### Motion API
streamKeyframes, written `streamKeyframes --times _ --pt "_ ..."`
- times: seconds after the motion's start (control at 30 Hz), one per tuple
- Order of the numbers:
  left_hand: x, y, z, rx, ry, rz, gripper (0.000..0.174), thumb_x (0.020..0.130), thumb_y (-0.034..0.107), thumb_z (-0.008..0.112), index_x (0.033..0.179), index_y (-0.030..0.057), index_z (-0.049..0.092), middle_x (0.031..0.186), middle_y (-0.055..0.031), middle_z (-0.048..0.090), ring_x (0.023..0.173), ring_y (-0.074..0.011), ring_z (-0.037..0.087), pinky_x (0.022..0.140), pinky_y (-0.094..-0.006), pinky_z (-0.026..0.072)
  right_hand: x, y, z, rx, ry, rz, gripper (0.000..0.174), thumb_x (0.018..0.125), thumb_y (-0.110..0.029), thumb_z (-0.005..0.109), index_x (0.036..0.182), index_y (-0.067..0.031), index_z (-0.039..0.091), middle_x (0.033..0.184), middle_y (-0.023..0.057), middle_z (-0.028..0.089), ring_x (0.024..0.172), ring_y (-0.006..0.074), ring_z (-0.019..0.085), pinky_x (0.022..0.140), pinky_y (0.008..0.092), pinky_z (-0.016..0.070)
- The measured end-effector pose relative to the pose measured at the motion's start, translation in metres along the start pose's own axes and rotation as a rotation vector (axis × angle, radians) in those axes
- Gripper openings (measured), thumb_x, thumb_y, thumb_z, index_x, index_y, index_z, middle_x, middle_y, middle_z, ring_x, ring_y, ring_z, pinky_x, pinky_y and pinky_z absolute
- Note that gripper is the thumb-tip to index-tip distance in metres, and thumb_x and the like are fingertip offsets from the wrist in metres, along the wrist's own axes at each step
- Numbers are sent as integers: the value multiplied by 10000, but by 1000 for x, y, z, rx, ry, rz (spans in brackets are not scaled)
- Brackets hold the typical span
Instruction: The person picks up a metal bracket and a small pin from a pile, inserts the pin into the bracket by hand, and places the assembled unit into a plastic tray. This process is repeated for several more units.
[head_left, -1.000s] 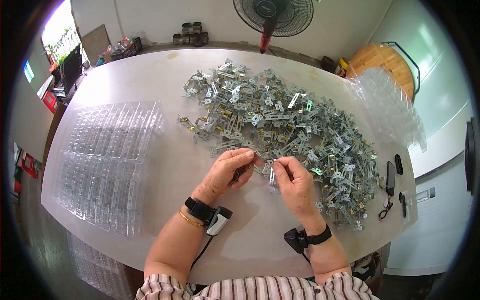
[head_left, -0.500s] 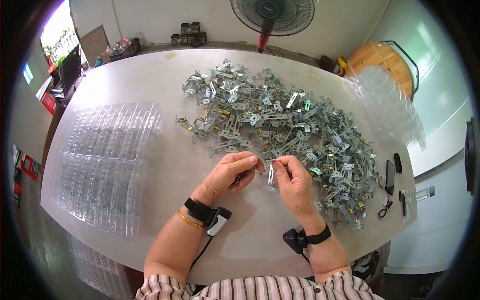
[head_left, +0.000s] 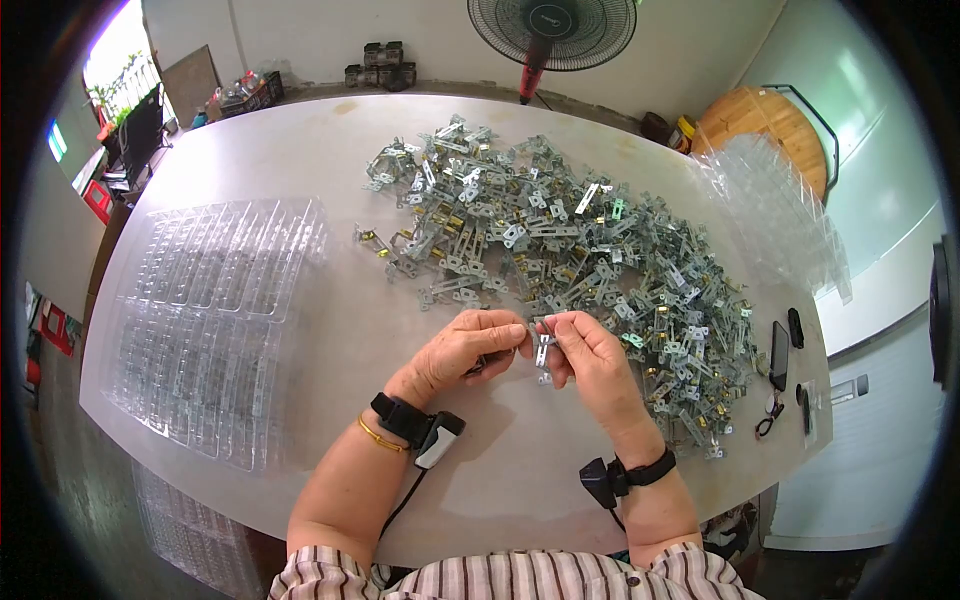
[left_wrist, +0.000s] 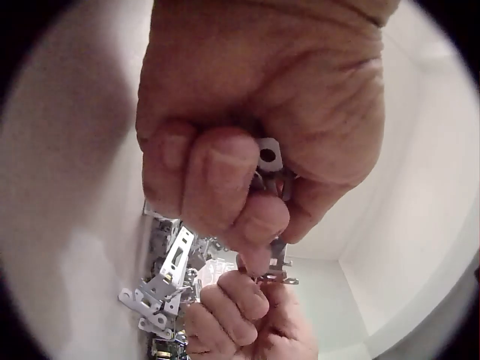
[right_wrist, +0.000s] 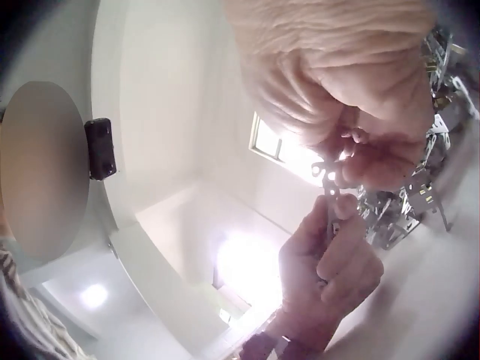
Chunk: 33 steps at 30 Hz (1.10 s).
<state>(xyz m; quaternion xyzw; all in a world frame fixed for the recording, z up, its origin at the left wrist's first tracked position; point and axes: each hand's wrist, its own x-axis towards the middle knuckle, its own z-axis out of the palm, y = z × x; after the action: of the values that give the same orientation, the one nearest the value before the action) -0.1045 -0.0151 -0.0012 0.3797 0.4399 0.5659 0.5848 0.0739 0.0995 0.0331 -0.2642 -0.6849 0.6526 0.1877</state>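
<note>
A small silvery metal bracket [head_left: 541, 350] with holes is between both hands' fingertips, over the near edge of a pile of similar brackets [head_left: 560, 230]. My left hand [head_left: 465, 345] pinches one side of it with thumb and forefinger. Inside that hand's curled fingers sits another metal piece [left_wrist: 268, 155], mostly hidden by the fingers. From the other side, my right hand [head_left: 598, 368] pinches the bracket by its upper end. In the right wrist view the bracket's flat, holed end [right_wrist: 331, 176] shows between the two hands.
Clear plastic trays [head_left: 200, 320] with brackets in their slots lie on the left of the white table [head_left: 350, 480]. More clear plastic [head_left: 775, 205] lies at the far right. A phone [head_left: 780, 355] and keys [head_left: 770, 420] are by the right edge; a fan [head_left: 550, 30] stands behind.
The hands have come together, the left fingertips moving right to the bracket in the right hand. That bracket has turned and now shows a forked shape. The right wrist has shifted slightly right.
</note>
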Motion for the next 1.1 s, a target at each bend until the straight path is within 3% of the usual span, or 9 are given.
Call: streamKeyframes --times 0.3,0.4,0.47,0.6,0.67,0.8,1.0,1.07,1.1 --pt "2 -6 1 5 -132 -82 368 1032 351 552 937 13 662 556 37 457 423 -43 348 406 -221 240 1 3 -10 -64 -114 148 208 1050 -231 552 977 -42 602 820 -1 621 706 58 578 634 231 498" --pt "1 -2 6 67 -200 -123 361 1033 341 547 940 13 663 556 36 454 425 -42 356 406 -219 243 1 5 -6 -124 -17 -41 189 1046 -205 561 968 -36 589 838 6 638 752 70 598 688 244 514" --pt "0 3 9 76 -84 -149 365 1033 345 540 940 12 658 553 32 454 424 -42 354 405 -223 244 0 -1 -4 -182 159 -216 186 1048 -200 560 982 -28 585 916 17 657 826 76 605 743 251 512" --pt "-1 1 0 -78 3 -59 380 1032 360 530 940 13 654 540 21 454 409 -51 351 401 -227 243 -1 -8 -6 -239 131 -363 146 1026 -176 595 993 -34 589 1020 48 669 882 116 629 790 260 511" --pt "0 -1 -3 -144 43 -26 396 1030 377 519 940 16 651 523 10 449 392 -61 341 393 -233 234 0 -8 -7 -444 50 -567 107 996 -137 626 997 -34 596 1090 87 665 911 171 643 816 277 511" --pt "1 0 -3 -123 35 -13 402 1040 366 487 927 19 656 518 7 467 378 -66 346 383 -237 240 -2 -14 0 -527 -21 -621 82 976 -107 639 988 -35 602 1096 117 662 897 217 649 791 295 518" --pt "-1 2 -1 -244 -28 -53 456 1042 398 469 978 -6 672 578 -101 601 386 -162 509 421 -266 414 -3 -7 2 -452 22 -571 63 981 -88 629 981 -29 605 1051 102 647 887 190 640 725 300 521" --pt "4 -4 -9 -404 -106 0 559 1031 470 450 1117 -48 642 792 -198 688 533 -252 660 491 -292 501 -1 0 0 -316 114 -500 78 1002 -101 615 992 -24 606 1038 76 643 887 147 643 721 278 521" --pt "7 -7 -11 -402 -107 4 559 1031 470 450 1117 -48 642 792 -198 688 533 -252 660 491 -292 501 0 -2 1 -318 114 -504 78 1002 -101 615 992 -24 606 1038 76 643 887 147 643 721 278 521"
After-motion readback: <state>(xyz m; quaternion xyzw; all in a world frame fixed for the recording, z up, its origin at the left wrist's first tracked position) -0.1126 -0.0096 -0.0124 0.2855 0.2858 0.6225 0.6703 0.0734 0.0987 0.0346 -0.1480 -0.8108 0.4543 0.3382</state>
